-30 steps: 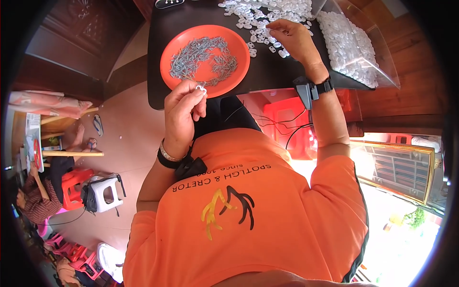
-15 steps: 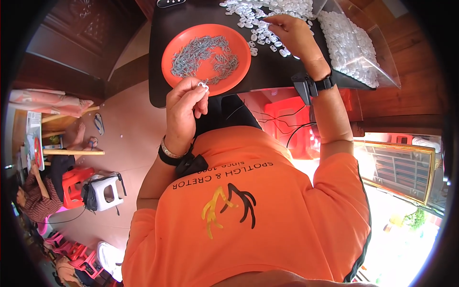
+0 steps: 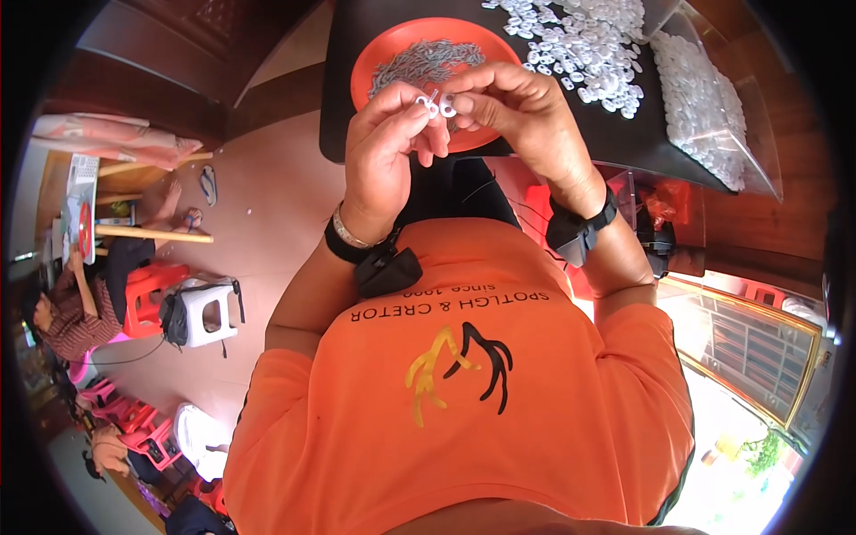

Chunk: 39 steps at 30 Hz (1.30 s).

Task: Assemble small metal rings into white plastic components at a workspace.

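Your two hands meet in front of your chest, just on your side of the orange plate point(image 3: 374, 67), which serves as the landmark here. Your left hand point(image 3: 383, 152) pinches a small white plastic ring point(image 3: 424, 103) between thumb and fingertips, closed on it. Your right hand point(image 3: 517, 111) pinches a second white ring point(image 3: 448, 109) the same way, closed on it. The two rings touch or nearly touch, with a thin metal piece point(image 3: 434, 94) between them, too small to make out. Holding them raised and close likely lets you see the tiny parts while lining them up.

The orange plate sits directly beyond your hands on a black bench point(image 3: 339, 107). It holds a heap of small grey metal parts point(image 3: 423, 61), within easy reach of either hand. To the right of the plate, a loose spread of white plastic pieces point(image 3: 584, 49) lies on the bench. Farther right of the plate, a clear bag point(image 3: 704, 107) packed with more white pieces rests at the bench edge.

A black strap and a metal bracelet circle your left wrist point(image 3: 352, 239); a black band circles your right wrist point(image 3: 580, 227). Well left of the plate, down on the floor, stands a white stool point(image 3: 209, 312).
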### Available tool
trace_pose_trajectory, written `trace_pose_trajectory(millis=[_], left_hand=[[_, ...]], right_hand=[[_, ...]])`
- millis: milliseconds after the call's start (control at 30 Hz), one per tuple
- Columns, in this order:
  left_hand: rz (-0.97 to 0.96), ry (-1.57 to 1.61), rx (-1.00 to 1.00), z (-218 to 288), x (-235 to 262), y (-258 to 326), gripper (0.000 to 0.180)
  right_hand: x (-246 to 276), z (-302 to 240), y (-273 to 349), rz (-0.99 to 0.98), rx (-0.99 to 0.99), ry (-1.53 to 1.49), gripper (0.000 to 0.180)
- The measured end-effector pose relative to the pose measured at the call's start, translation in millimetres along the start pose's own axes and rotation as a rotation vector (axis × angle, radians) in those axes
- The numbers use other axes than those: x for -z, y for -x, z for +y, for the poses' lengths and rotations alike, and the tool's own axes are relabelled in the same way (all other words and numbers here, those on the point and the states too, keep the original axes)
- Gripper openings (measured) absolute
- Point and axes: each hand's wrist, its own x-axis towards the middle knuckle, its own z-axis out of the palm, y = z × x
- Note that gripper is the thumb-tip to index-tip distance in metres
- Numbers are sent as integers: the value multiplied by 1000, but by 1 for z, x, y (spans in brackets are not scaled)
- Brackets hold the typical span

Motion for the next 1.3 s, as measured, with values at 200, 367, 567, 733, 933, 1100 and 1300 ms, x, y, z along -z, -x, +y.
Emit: trace_pose_trajectory(millis=[200,367,567,733,933,1100,1300], left_hand=[[-2,138,41,-11,8,4,19],[-36,204,62,-12,9,4,19],[134,44,103,-8,2,7,17],[137,-150,117,-4,-2,9,15],[138,-194,71,-4,-3,10,16],[120,-194,82,-4,-1,10,16],[121,-207,103,-4,-1,11,16]], right_hand=[[-11,4,6,-3,20,21,22],[-4,12,2,-61,148,321,10],[-1,18,-5,85,-211,-89,14],[-1,14,-8,103,-208,-97,18],[-4,3,-5,50,-176,-69,18],[-4,2,-4,54,-110,0,17],[-5,0,-2,7,-96,67,17]])
